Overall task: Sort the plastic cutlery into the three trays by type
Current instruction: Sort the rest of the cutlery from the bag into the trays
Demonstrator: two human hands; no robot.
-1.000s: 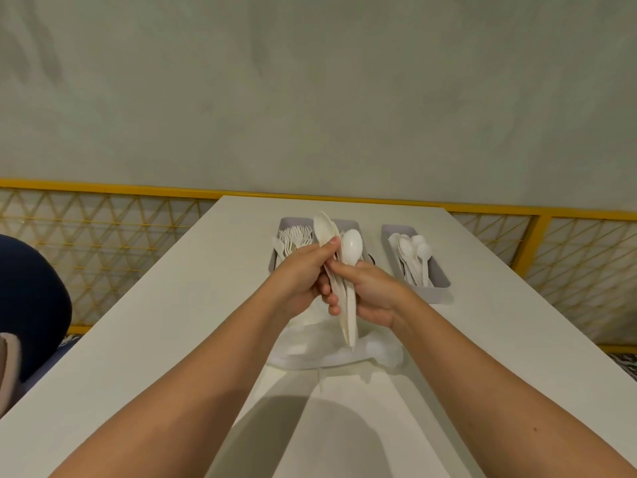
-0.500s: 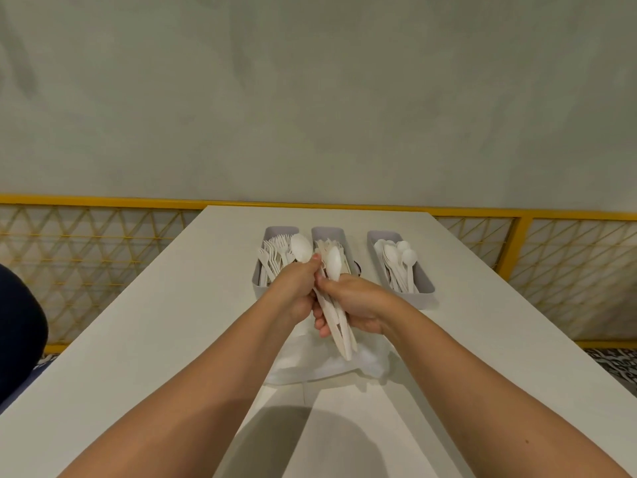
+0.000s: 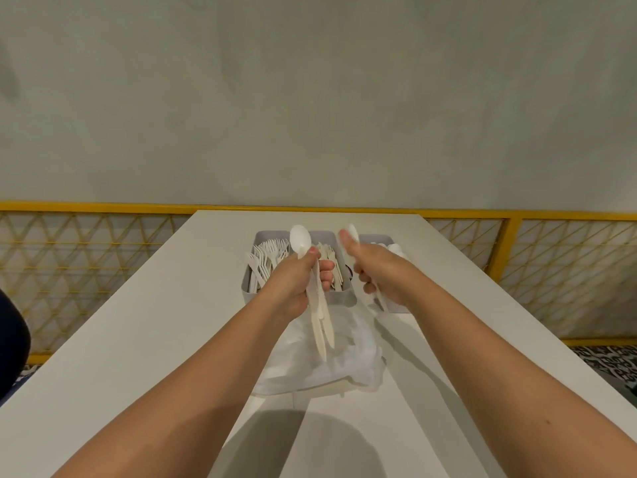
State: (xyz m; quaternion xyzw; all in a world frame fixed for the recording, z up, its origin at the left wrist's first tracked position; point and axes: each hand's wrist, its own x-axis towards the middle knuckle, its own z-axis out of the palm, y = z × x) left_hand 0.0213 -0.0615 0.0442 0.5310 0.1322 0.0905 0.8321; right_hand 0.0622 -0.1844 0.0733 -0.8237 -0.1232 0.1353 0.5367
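My left hand (image 3: 293,288) grips a bundle of white plastic cutlery (image 3: 319,315); a spoon bowl sticks up above the fist and the handles hang down. My right hand (image 3: 377,274) holds a single white spoon (image 3: 353,232), lifted over the right tray (image 3: 391,307). Three grey trays stand in a row on the white table (image 3: 138,339): the left tray (image 3: 250,294) holds forks, the middle tray (image 3: 339,298) holds knives, and the right tray holds spoons, mostly hidden by my right hand.
A crumpled clear plastic bag (image 3: 344,367) lies on the table just in front of the trays, under my hands. A yellow railing (image 3: 103,207) with lattice panels runs behind the table. A dark object (image 3: 13,343) sits at the left edge.
My hands were together on one bundle. Now they have parted: the right hand has pulled a spoon out and moved right toward the spoon tray, while the left keeps the rest.
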